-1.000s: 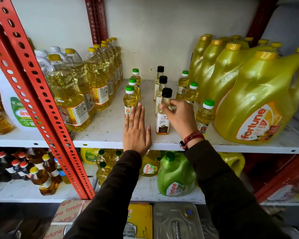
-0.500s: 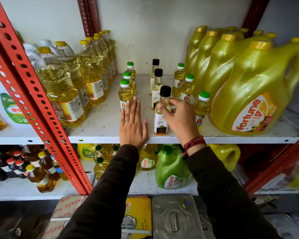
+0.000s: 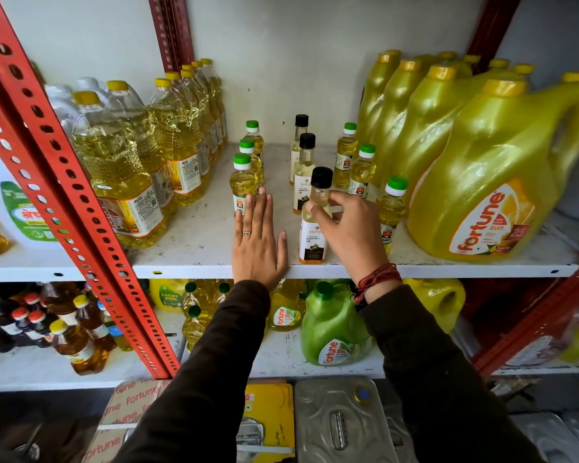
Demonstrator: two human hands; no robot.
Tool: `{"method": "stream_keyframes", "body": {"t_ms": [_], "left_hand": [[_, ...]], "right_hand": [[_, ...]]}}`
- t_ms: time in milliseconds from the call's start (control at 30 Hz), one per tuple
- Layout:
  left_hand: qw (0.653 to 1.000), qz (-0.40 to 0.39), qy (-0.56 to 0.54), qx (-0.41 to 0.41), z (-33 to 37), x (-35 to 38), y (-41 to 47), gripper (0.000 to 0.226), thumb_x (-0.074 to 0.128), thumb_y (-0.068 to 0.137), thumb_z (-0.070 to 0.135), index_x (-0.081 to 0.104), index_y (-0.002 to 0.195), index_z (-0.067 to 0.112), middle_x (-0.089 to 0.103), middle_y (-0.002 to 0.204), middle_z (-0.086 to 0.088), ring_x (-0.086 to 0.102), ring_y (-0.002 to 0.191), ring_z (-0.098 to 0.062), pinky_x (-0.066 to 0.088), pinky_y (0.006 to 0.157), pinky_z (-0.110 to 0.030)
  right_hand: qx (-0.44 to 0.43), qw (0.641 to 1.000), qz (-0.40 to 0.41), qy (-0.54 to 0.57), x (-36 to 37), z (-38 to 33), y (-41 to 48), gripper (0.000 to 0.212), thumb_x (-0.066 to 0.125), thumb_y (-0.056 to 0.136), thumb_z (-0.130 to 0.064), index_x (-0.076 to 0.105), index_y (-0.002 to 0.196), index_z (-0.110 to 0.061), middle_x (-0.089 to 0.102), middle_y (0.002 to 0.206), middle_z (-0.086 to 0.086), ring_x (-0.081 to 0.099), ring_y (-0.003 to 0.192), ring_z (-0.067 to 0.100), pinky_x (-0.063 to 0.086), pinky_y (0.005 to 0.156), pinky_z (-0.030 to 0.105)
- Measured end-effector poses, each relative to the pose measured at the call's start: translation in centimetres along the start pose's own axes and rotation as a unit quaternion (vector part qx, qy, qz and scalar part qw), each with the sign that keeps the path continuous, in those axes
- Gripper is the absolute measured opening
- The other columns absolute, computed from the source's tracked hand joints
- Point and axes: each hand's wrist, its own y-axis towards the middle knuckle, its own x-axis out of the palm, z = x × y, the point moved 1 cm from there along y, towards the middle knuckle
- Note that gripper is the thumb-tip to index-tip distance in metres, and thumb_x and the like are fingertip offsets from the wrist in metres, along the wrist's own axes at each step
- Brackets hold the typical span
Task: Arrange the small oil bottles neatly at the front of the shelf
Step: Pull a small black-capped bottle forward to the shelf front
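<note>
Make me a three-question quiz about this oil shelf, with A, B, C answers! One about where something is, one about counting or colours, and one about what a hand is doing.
1. Where does the front black-capped coconut oil bottle stand?
A. at the shelf's front edge
B. against the back wall
C. on the floor

2. How many small bottles have black caps?
A. one
B. three
C. six

3. What is the left hand doing?
A. squeezing a jug
B. lying flat and open on the shelf
C. unscrewing a cap

Answers:
1 A: its base sits just behind the shelf lip, with the right hand around its neck.
2 B: three black caps line up front to back in the middle row.
3 B: the fingers are stretched out, palm down, fingertips beside the front green-capped bottle.
</note>
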Motion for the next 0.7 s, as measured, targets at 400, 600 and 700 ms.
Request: {"method": "stream_keyframes", "body": {"t_ms": [400, 600, 700], "left_hand": [[1.0, 0.003, -0.024, 0.001, -0.1, -0.2, 0.0, 0.072, 0.025, 0.105, 0.042, 0.014, 0.167, 0.007, 0.007, 0.176, -0.01, -0.003, 0.163, -0.022, -0.012, 0.131, -0.035], [0.995, 0.047, -0.089, 0.022, -0.7, -2.1, 0.4, 0.069, 0.03, 0.105, 0.037, 0.02, 0.167, 0.009, 0.012, 0.176, -0.01, -0.005, 0.162, -0.019, -0.011, 0.131, -0.035], [0.993, 0.08, -0.083, 0.018, -2.5, -3.9, 1.0, 0.068, 0.031, 0.105, 0.035, 0.02, 0.167, 0.007, 0.012, 0.175, -0.01, -0.006, 0.162, -0.019, -0.011, 0.131, -0.037]], "right_hand": [[0.013, 1.0, -0.022, -0.016, -0.8, -0.8, -1.0, 0.055, 0.066, 0.085, -0.059, 0.065, 0.121, -0.017, 0.072, 0.12, 0.002, 0.068, 0.11, 0.02, 0.058, 0.088, 0.039], [-0.014, 0.999, 0.046, 0.011, -2.3, -2.9, -0.9, 0.068, 0.065, 0.09, -0.053, 0.05, 0.142, -0.013, 0.055, 0.145, 0.006, 0.05, 0.135, 0.018, 0.043, 0.11, 0.029], [-0.052, 0.992, 0.105, 0.047, -2.9, -4.8, -0.4, 0.061, 0.065, 0.092, -0.047, 0.052, 0.14, -0.012, 0.056, 0.145, 0.005, 0.05, 0.136, 0.015, 0.042, 0.114, 0.03]]}}
